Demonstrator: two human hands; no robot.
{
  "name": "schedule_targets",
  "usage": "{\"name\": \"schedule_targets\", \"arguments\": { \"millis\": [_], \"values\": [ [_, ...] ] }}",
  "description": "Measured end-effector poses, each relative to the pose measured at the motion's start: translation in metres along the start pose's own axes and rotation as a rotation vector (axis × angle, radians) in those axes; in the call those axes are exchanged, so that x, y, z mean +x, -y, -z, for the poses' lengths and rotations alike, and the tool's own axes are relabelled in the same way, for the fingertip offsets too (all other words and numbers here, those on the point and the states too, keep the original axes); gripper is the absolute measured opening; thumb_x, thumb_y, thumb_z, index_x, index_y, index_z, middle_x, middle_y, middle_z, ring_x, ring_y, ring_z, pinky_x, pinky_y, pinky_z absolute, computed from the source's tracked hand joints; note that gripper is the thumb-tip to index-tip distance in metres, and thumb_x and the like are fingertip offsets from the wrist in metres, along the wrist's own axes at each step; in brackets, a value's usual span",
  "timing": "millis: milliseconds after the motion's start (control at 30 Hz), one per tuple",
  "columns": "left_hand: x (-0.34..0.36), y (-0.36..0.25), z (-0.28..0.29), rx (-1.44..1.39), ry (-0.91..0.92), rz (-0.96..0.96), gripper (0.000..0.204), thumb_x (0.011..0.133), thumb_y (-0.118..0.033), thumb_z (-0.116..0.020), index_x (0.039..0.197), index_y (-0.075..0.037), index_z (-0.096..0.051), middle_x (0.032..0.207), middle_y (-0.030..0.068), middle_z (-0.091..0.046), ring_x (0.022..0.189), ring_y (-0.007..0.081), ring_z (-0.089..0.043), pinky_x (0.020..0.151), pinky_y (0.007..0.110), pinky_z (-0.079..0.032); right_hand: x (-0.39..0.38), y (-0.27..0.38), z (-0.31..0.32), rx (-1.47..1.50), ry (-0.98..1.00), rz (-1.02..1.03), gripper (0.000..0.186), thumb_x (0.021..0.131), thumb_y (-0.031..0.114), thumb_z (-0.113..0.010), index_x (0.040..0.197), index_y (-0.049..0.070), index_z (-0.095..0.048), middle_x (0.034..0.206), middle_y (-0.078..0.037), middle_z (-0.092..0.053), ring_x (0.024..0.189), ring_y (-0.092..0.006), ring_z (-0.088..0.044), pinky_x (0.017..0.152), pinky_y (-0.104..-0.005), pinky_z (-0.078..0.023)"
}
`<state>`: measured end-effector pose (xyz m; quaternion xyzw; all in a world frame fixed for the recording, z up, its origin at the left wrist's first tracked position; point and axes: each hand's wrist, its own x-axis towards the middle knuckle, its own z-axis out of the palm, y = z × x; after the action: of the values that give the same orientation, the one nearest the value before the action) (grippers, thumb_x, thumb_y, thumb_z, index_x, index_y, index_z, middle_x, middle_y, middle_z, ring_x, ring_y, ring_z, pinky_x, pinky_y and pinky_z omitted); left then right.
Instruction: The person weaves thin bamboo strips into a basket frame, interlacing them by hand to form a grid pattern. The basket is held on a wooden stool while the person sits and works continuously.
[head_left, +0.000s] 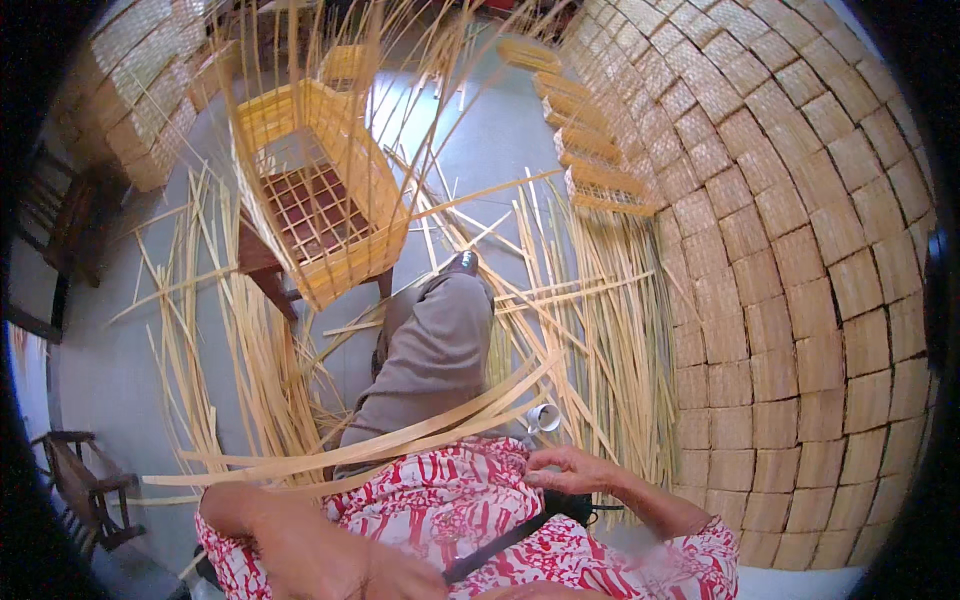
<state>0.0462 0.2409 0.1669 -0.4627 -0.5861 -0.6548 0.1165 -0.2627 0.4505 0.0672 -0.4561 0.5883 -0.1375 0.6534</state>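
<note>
At lap level, right hand (565, 468) pinches together on the ends of long bamboo strips (400, 440) bowed across the knee. Left hand (330, 560) lies low at the frame edge; whether it grips is unclear. Risk, as I judge it: bowed strips could spring free, whip the small white cup (543, 417), or snag loose splints (240, 340) underfoot beside the half-woven basket (320, 190).

Getting soft daylight from the top, glaring pale off the floor (480, 140). Showing warm, even tones on the stacked woven baskets (800, 250), bending hard toward the rim. Fading to black vignette in all corners. Blurring slightly at the lower edge, with faint shadows lying under the cane strips (240, 340).
</note>
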Motion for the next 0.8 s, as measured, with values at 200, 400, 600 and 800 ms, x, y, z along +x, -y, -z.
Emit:
{"name": "schedule_targets", "arguments": {
  "millis": [200, 400, 600, 800],
  "values": [
    [-0.006, -0.005, 0.012, -0.024, -0.004, 0.018, 0.025, 0.094, -0.027, -0.063, 0.101, -0.003, -0.067, 0.101, 0.014, -0.065, 0.091, 0.0274, -0.065, 0.075, 0.036, -0.05, -0.014, -0.03, -0.012, 0.163, 0.066, -0.132, 0.033, 0.103, 0.036, -0.054, 0.095, 0.005, -0.06, 0.085, 0.002, -0.054, 0.084, -0.0083, -0.049, 0.077, -0.0277, -0.043],
    [-0.002, 0.001, 0.04, -0.033, 0.072, 0.037, 0.025, 0.095, -0.027, -0.062, 0.102, -0.003, -0.067, 0.102, 0.0144, -0.064, 0.091, 0.0274, -0.064, 0.074, 0.036, -0.05, -0.06, -0.034, -0.024, 0.332, 0.05, -0.05, 0.023, 0.1, 0.023, -0.059, 0.114, 0.005, -0.056, 0.104, 0.001, -0.058, 0.1, -0.0101, -0.053, 0.09, -0.0266, -0.044],
    [0.012, 0.003, 0.067, -0.047, 0.177, 0.052, 0.025, 0.095, -0.027, -0.061, 0.104, -0.004, -0.066, 0.102, 0.0149, -0.064, 0.09, 0.0273, -0.064, 0.074, 0.036, -0.05, -0.069, -0.007, -0.015, 0.041, 0.079, -0.094, 0.041, 0.083, 0.019, -0.071, 0.117, 0.005, -0.054, 0.108, -0.006, -0.059, 0.101, -0.015, -0.055, 0.09, -0.0331, -0.046],
    [0.01, -0.027, 0.081, -0.064, 0.232, 0.078, 0.025, 0.095, -0.027, -0.06, 0.105, -0.004, -0.066, 0.102, 0.0153, -0.063, 0.09, 0.0272, -0.063, 0.074, 0.035, -0.05, -0.063, 0.02, 0.0, -0.018, 0.18, -0.122, 0.035, 0.08, 0.019, -0.075, 0.104, 0.006, -0.053, 0.092, -0.005, -0.061, 0.087, -0.0139, -0.055, 0.079, -0.0326, -0.047]
  ]
}}
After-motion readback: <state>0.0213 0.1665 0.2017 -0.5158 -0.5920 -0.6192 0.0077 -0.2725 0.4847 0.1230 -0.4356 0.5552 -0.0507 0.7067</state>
